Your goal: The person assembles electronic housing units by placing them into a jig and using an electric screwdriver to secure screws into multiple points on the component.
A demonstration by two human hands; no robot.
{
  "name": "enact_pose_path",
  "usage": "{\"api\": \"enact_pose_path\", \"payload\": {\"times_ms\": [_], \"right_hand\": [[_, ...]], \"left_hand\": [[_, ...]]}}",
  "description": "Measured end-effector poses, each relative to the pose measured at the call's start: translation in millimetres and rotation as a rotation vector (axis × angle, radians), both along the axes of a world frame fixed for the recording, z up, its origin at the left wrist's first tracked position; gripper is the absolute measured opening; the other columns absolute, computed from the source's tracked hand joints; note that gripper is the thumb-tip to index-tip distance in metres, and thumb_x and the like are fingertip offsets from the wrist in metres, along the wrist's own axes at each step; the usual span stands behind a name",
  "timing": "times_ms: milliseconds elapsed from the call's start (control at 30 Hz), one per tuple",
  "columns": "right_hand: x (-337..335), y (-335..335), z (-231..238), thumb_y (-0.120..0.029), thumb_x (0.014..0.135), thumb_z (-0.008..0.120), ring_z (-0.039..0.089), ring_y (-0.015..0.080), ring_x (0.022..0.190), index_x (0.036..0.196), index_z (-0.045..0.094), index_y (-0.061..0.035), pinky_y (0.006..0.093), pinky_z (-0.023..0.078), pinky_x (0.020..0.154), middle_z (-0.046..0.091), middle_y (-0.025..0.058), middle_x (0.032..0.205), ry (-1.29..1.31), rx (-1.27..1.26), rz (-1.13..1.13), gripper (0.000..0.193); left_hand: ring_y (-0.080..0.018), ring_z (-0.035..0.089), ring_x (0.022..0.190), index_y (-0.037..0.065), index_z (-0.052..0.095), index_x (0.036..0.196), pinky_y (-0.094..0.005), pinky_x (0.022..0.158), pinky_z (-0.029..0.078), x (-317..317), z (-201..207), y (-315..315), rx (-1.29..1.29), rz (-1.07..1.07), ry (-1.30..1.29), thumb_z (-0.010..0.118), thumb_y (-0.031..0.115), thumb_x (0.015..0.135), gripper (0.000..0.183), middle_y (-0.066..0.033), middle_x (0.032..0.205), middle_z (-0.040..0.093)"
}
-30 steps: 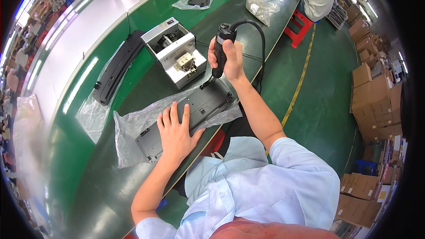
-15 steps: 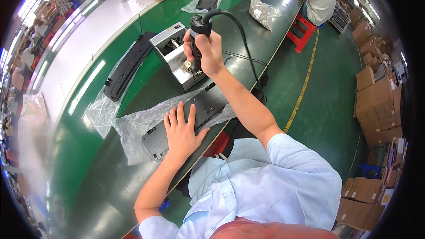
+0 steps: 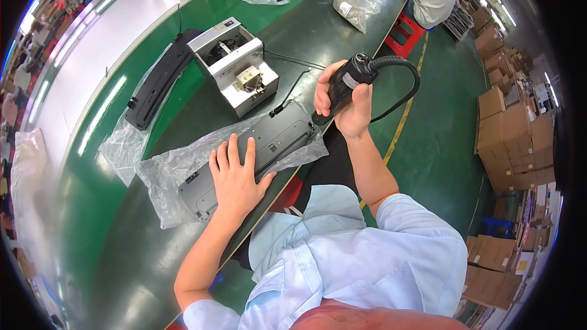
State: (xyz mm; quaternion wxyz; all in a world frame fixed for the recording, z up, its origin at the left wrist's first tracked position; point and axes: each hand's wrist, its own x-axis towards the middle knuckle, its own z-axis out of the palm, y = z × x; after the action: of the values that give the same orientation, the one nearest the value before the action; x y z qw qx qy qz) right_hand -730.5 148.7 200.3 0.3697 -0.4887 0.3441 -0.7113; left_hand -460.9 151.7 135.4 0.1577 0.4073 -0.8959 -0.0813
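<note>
The left hand lies palm down with its fingers slightly spread and its thumb held out to the side. Under those fingers is a long dark-grey plastic housing, which extends past the fingertips toward the right hand. The right fingers wrap around a black electric screwdriver, the thumb on the near side of its grip. Below these fingers the tool's tip points down at the housing's far right corner; whether they touch, I cannot tell. A black cable loops from the tool's top, right of the fingers. A clear plastic bag spreads beneath the housing, left of the left fingers. Beyond the left fingertips stands a silver screw feeder.
</note>
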Motion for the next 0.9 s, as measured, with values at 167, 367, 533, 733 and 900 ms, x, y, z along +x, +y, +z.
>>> {"api": "enact_pose_path", "payload": {"times_ms": [167, 367, 533, 733, 900], "right_hand": [[-4, 6, -7, -0.074, 0.088, 0.064, 0.054, 0.0117, 0.053, 0.1, 0.058, 0.0048, 0.0257, 0.044, 0.05, 0.058, 0.0075, 0.065, 0.001, 0.066, -0.005, 0.08], [-8, 3, -24, -0.075, 0.088, 0.063, 0.051, 0.0119, 0.05, 0.095, 0.056, 0.0016, 0.0265, 0.042, 0.048, 0.055, 0.0062, 0.063, -0.018, 0.071, 0.043, 0.077], [-9, 2, -20, -0.075, 0.088, 0.064, 0.052, 0.0108, 0.053, 0.097, 0.058, 0.0032, 0.0249, 0.041, 0.048, 0.056, 0.006, 0.065, -0.034, 0.075, 0.061, 0.079], [-4, -14, 12, -0.08, 0.089, 0.054, 0.05, 0.013, 0.052, 0.108, 0.053, 0.0012, 0.0289, 0.044, 0.051, 0.051, 0.0045, 0.064, 0.024, -0.061, 0.033, 0.083], [37, -64, 29, -0.074, 0.087, 0.066, 0.054, 0.015, 0.053, 0.103, 0.055, 0.003, 0.0298, 0.046, 0.051, 0.056, 0.008, 0.065, -0.049, -0.156, 0.107, 0.079]], "left_hand": [[-0.0433, 0.042, 0.135, 0.006, 0.053, 0.145, -0.0576, 0.115, 0.029, -4, 1, 0, -0.002, -0.007, -0.017, 0.086, 0.044, 0.072, 0.088, -0.0248, 0.15, 0.044], [-0.0433, 0.042, 0.135, 0.005, 0.053, 0.145, -0.0567, 0.114, 0.029, -7, 4, 0, -0.01, 0.002, -0.026, 0.085, 0.043, 0.073, 0.088, -0.0257, 0.149, 0.044], [-0.0435, 0.043, 0.135, 0.005, 0.054, 0.145, -0.0563, 0.113, 0.03, -8, 5, -3, 0.003, -0.005, -0.02, 0.086, 0.043, 0.073, 0.088, -0.0257, 0.148, 0.045], [-0.0445, 0.045, 0.13, 0.007, 0.059, 0.14, -0.057, 0.109, 0.033, -21, 9, -3, 0.02, 0.006, 0.0, 0.086, 0.046, 0.071, 0.083, -0.0259, 0.145, 0.047], [-0.045, 0.041, 0.134, 0.008, 0.061, 0.139, -0.0629, 0.11, 0.031, -69, 8, -5, 0.005, -0.034, 0.045, 0.084, 0.047, 0.075, 0.078, -0.025, 0.147, 0.046]]}}
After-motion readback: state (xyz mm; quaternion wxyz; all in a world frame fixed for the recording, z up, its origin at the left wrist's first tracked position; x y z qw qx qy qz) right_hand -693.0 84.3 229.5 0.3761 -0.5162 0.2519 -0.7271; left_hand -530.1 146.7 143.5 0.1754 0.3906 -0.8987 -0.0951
